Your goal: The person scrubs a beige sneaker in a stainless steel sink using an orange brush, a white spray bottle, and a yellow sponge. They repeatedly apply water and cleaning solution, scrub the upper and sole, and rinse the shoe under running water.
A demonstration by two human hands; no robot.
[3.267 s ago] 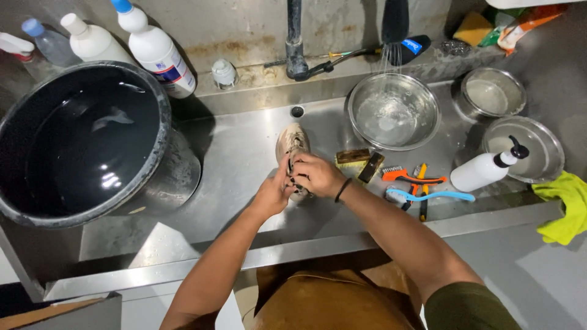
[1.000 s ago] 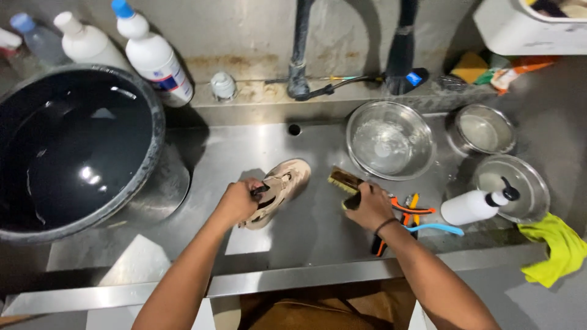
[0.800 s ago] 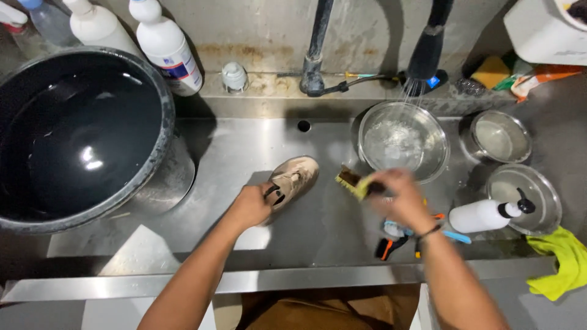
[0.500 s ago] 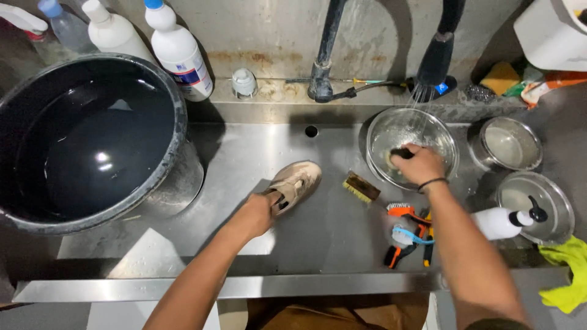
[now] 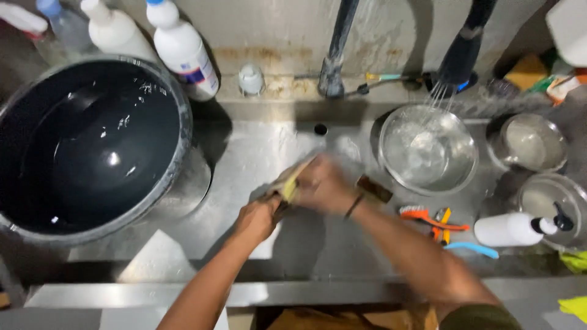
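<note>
One large dark tub (image 5: 92,143) of water is being shown at the far left, set in the steel sink (image 5: 257,153). Behind it, four plastic bottles are being seen along the back ledge, among them one white bottle with a blue cap (image 5: 181,49); one small white cap (image 5: 251,79) is standing beside them.

In the middle of the sink, the left hand (image 5: 257,219) is being closed around the near end of one tan shoe (image 5: 292,183), which is being pinned against the sink floor. The right hand (image 5: 321,185) is being pressed down on the shoe just beyond the left hand, blurred; its fingers are curled, but whether something is being gripped in them cannot be told. The shoe is thus lying between and under both hands, mostly hidden.

Just right of the right hand, one brown brush (image 5: 374,188) is lying. Further right, water is being sprayed from one black nozzle (image 5: 458,55) into one steel bowl (image 5: 428,150). Two more steel bowls (image 5: 531,142) are being seen at the right edge, with one white pump bottle (image 5: 510,229) lying beside orange and blue brushes (image 5: 434,221).
</note>
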